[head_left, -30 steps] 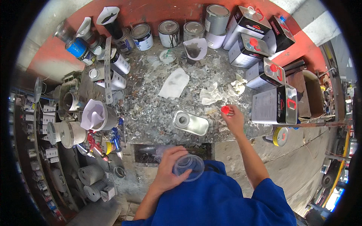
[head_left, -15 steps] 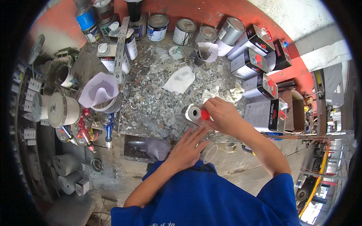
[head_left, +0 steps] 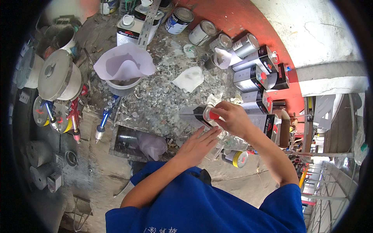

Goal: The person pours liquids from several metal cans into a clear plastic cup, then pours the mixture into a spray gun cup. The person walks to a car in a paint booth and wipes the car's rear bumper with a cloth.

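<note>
Near the front edge of the cluttered workbench (head_left: 163, 116) stands a small can (head_left: 199, 113) with a black band and pale sides. Bent fingers of my right hand (head_left: 235, 119) grip a red screw cap (head_left: 213, 114) at the can's mouth. The cap hides the opening; I cannot tell whether it is threaded on. My left hand (head_left: 194, 149) lies with its fingers stretched out beside the can's near side, its fingertips close to the can and to my right hand. Whether they touch the can is hard to tell. Crumpled white paper (head_left: 214, 99) lies just behind the can.
Several rectangular cans (head_left: 245, 79) with red caps line the right side. Round paint tins (head_left: 203, 32) stand along the back. At left are a tub with a paper strainer (head_left: 124, 64) and hanging spray guns (head_left: 104, 118). A white paper sheet (head_left: 189, 79) lies mid-bench.
My right hand has brought the red cap from beside the can's open mouth onto it. The can appears turned or tilted differently. The whole view has shifted and rotated.
</note>
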A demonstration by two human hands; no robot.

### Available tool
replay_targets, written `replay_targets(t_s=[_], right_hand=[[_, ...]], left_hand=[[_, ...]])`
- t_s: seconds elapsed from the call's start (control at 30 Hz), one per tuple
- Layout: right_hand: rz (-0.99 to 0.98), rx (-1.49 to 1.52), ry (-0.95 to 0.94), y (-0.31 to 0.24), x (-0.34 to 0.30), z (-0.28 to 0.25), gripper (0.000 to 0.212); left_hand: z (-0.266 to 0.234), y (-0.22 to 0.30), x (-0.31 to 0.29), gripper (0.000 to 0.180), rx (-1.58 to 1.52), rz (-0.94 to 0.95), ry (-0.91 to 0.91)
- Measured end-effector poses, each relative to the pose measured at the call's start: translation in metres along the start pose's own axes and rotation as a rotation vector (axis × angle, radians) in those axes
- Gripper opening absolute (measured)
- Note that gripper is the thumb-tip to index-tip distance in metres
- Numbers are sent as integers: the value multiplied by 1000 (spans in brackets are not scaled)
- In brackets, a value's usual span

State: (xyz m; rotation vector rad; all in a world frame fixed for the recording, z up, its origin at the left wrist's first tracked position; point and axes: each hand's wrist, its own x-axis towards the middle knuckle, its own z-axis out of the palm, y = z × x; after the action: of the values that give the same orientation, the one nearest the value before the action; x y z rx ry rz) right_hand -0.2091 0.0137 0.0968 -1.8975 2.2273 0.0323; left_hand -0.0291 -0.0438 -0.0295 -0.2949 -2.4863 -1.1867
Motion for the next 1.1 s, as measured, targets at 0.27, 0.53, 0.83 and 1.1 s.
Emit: replay_targets(t_s=[0.27,0.53,0.83,1.1], right_hand=[[345,175,17,-8,3,6,35],[333,156,-89,-7,5,-7,36],[-63,-121,-97,-1,0,-2,50],[-50,-199,-137,-12,2,-8,37]], left_hand=[[-1,-2,-1,47,18,5,-26],[-4,-4,0,42,-25,6,-32],[3,-9,1,42,18,10,-9],[2,-9,1,42,-13,7,-5]])
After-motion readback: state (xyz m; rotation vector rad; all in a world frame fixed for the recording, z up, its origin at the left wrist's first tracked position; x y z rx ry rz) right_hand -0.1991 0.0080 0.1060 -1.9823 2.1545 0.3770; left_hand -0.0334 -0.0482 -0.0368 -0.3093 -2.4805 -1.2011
